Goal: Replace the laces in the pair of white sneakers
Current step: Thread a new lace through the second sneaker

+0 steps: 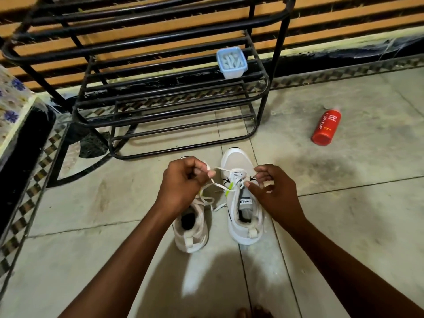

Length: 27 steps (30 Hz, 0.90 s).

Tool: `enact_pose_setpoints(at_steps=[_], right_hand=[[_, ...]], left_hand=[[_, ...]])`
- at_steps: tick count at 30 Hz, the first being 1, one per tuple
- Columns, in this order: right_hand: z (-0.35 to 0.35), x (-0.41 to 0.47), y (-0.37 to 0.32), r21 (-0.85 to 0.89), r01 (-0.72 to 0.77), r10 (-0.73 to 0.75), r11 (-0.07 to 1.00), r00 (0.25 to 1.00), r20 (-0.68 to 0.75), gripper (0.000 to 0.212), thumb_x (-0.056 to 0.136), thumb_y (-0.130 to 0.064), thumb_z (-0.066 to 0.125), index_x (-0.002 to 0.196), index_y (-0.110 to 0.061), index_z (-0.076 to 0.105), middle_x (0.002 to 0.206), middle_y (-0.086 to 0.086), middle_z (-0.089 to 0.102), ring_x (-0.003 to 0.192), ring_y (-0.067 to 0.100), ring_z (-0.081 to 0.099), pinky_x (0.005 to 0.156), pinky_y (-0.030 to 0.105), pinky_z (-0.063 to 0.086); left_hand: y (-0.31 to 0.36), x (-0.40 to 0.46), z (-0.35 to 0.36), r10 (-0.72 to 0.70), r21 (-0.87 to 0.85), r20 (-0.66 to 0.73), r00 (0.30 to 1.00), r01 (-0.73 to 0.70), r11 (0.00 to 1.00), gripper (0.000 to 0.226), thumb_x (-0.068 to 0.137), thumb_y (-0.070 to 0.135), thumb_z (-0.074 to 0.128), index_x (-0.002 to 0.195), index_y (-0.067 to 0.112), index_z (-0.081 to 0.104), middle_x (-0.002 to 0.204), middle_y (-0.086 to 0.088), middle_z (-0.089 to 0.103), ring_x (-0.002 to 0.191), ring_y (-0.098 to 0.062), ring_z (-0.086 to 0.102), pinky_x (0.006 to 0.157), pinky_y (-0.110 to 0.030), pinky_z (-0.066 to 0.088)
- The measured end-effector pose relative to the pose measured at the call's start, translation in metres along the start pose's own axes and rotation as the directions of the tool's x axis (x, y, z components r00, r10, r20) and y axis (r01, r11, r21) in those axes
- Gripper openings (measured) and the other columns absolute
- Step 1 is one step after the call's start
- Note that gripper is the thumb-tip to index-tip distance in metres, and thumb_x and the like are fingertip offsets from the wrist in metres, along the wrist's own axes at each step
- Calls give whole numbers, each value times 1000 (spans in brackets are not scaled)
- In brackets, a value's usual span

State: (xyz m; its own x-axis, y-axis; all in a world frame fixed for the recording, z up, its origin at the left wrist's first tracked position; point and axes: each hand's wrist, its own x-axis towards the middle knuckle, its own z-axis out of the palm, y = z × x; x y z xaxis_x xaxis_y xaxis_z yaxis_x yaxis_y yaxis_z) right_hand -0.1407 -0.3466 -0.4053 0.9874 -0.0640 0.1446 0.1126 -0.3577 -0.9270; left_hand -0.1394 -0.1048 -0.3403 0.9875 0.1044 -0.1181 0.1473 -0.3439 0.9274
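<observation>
Two white sneakers stand side by side on the floor, toes pointing away from me. The right sneaker (pixel 241 200) has a white lace (pixel 220 185) threaded through its lower eyelets. My left hand (pixel 183 182) pinches one end of that lace, pulled out to the left above the left sneaker (pixel 191 228), whose front it hides. My right hand (pixel 273 191) pinches the lace at the right sneaker's eyelets, fingers curled. Loose lace lies between the two shoes.
A black metal shoe rack (pixel 160 88) stands just beyond the sneakers, with a small lidded plastic box (pixel 231 63) on a shelf. A red bottle (pixel 326 126) lies on the floor to the right. A low ledge (pixel 16 125) runs along the left.
</observation>
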Motion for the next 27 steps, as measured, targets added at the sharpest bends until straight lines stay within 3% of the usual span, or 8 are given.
enact_pose_setpoints(at_steps=[5, 8, 12, 15, 22, 27], right_hand=[[-4, -15, 3, -13, -47, 48, 999, 996, 73, 33, 71, -1, 84, 97, -14, 71, 86, -5, 71, 79, 9, 68, 69, 13, 52], [-5, -18, 1, -21, -78, 79, 997, 996, 38, 29, 74, -5, 79, 96, -19, 69, 78, -8, 70, 76, 8, 68, 75, 8, 47], [-7, -22, -1, 57, -167, 166, 984, 986, 17, 27, 77, -5, 78, 97, -21, 70, 83, -10, 73, 75, 3, 69, 74, 11, 49], [-8, -23, 1, 132, -206, 207, 970, 978, 3, 25, 80, -3, 76, 95, -20, 70, 86, -7, 73, 74, 4, 69, 74, 15, 52], [-9, -22, 5, 155, -245, 247, 957, 969, 6, 27, 79, -4, 78, 95, -24, 70, 88, -11, 74, 80, 7, 71, 80, 24, 56], [-10, -20, 2, 134, -267, 268, 954, 963, 15, 30, 78, -3, 76, 96, -26, 70, 82, -11, 74, 81, 5, 71, 78, 20, 54]], left_hand=[[13, -5, 40, -15, -59, 75, 997, 19, 998, 13, 83, 9, 85, 84, 5, 73, 71, -15, 72, 64, -20, 72, 65, -31, 57], [12, -9, 60, -40, -105, 61, 997, 46, 993, 17, 83, 5, 85, 86, -4, 71, 70, -17, 73, 62, -21, 71, 61, -25, 55], [-1, -10, 77, -59, -102, 57, 997, 64, 993, 16, 81, 6, 87, 82, 1, 71, 70, -15, 75, 68, -33, 75, 76, -48, 63], [-5, -9, 87, -92, -88, 12, 996, 92, 992, 16, 81, 3, 86, 80, 0, 70, 68, -14, 74, 67, -30, 76, 75, -51, 62], [-4, -10, 102, -97, -45, -33, 995, 95, 994, 16, 81, 0, 85, 77, 0, 70, 65, -12, 73, 59, -14, 73, 62, -24, 59], [-10, -9, 107, -72, 33, -58, 996, 74, 997, 17, 81, 1, 83, 74, 8, 70, 67, -10, 73, 62, -13, 72, 61, -22, 55]])
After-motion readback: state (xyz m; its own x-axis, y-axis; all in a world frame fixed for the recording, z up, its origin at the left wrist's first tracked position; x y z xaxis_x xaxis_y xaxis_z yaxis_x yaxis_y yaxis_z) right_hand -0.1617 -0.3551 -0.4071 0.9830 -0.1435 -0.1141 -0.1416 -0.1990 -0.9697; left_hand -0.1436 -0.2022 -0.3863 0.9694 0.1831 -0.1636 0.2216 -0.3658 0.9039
